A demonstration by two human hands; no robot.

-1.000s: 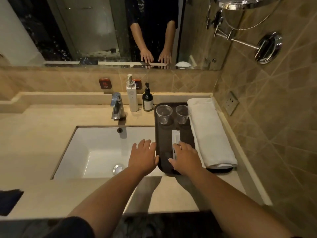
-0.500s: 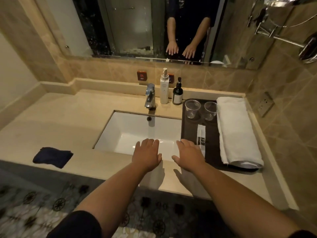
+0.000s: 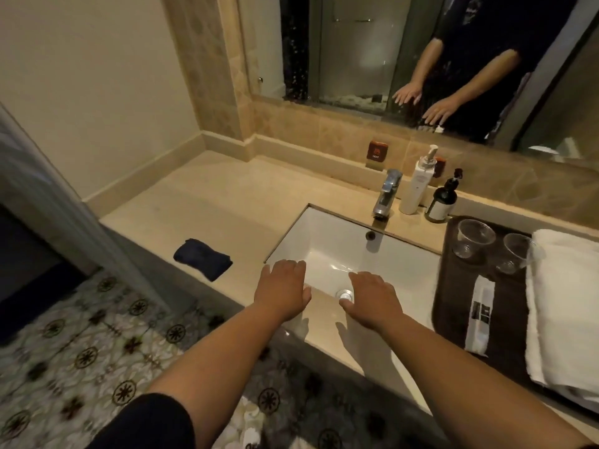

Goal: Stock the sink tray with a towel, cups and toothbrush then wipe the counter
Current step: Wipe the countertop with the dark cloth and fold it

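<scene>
A dark tray point(image 3: 449, 293) lies on the counter right of the sink. On it stand two clear cups point(image 3: 474, 238) point(image 3: 515, 252), a wrapped toothbrush packet point(image 3: 480, 314) and a folded white towel point(image 3: 564, 303). A dark blue cloth point(image 3: 202, 259) lies on the counter left of the sink. My left hand point(image 3: 282, 288) hovers over the sink's front left edge, fingers spread, holding nothing. My right hand point(image 3: 372, 299) hovers over the basin near the drain, also flat and holding nothing. Both hands are left of the tray.
The white sink basin point(image 3: 327, 247) has a chrome tap point(image 3: 387, 196) behind it. A white pump bottle point(image 3: 419, 186) and a dark pump bottle point(image 3: 442, 202) stand by the back wall. A mirror runs above. Patterned floor tiles lie below the counter edge at left.
Both hands left the tray and toothbrush packet and moved left over the sink. My view swung left, bringing the dark blue cloth and the floor into sight.
</scene>
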